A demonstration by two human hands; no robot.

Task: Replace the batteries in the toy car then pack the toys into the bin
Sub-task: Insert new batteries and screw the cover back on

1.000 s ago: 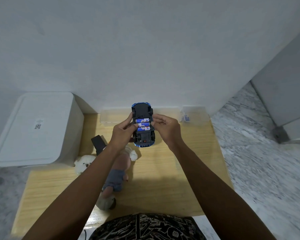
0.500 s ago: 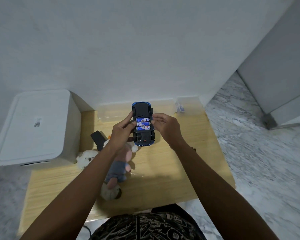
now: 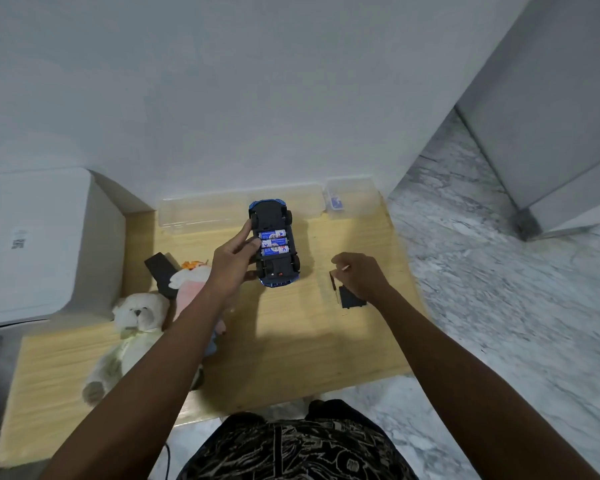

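Head view. The left hand (image 3: 234,259) grasps the toy car (image 3: 274,242) along its near side, thumb and fingers curled round the chassis edge. The car is held upside down above the counter (image 3: 291,337), underside toward the camera, presumably so the open battery bay faces the person. Three batteries (image 3: 273,242) lie side by side across the bay, blue-and-white labelled cylinders with smooth, glossy wraps. The chassis is matt black moulded plastic; the bodywork showing at both ends is glossy blue; four black wheels sit at the corners.

To the right of the car, well apart from it, the right hand (image 3: 359,277) is curled over a flat black panel (image 3: 350,296) lying on the counter. This is judged to be the battery cover. Whether the fingers already pinch the panel cannot be told; a thin pale sliver shows at the fingertips, too small to identify.

Left of the left hand lie the soft toys: a white plush bear (image 3: 132,327) with a fuzzy pile and a pink plush doll (image 3: 193,289), partly hidden by the forearm. A black rectangular object (image 3: 160,270) rests beside them. Beyond both hands, a clear plastic container (image 3: 205,211) stands against the wall. Far left stands a white lidded bin (image 3: 45,244), smooth and rigid, lid closed.
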